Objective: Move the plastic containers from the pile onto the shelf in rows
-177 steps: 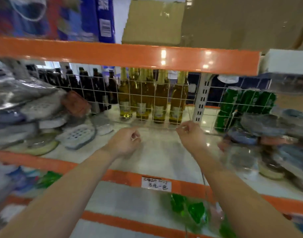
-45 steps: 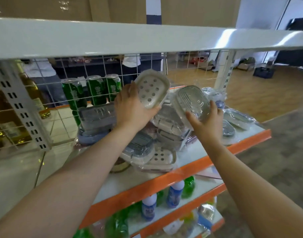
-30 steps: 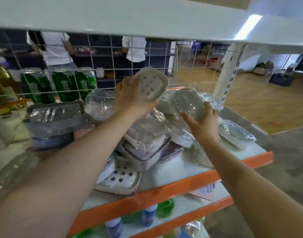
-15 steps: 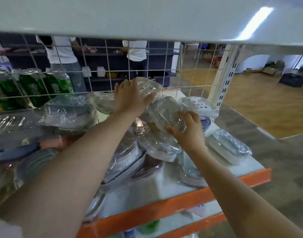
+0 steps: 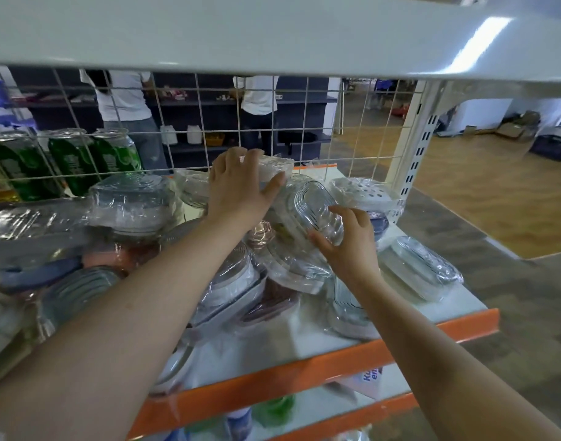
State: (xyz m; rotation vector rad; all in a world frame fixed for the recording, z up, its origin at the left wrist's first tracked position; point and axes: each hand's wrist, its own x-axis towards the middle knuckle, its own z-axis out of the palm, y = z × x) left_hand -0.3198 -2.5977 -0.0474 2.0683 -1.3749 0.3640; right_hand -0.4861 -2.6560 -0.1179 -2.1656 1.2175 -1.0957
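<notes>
— What crowds the shelf (image 5: pixel 457 326)?
— A pile (image 5: pixel 228 281) of wrapped containers, with green cans (image 5: pixel 72 160) behind the wire grid (image 5: pixel 304 122) at the back.
— And the hands?
— The left hand (image 5: pixel 241 192) grips a white container (image 5: pixel 274 168) against the grid; the right hand (image 5: pixel 352 246) curls round a clear ribbed container (image 5: pixel 314 208) atop the pile.
— Open room?
— Bare shelf along the orange front edge.

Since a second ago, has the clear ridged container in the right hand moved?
Yes. The clear ridged container in the right hand has come down and away from the wire grid, toward the pile.
</notes>
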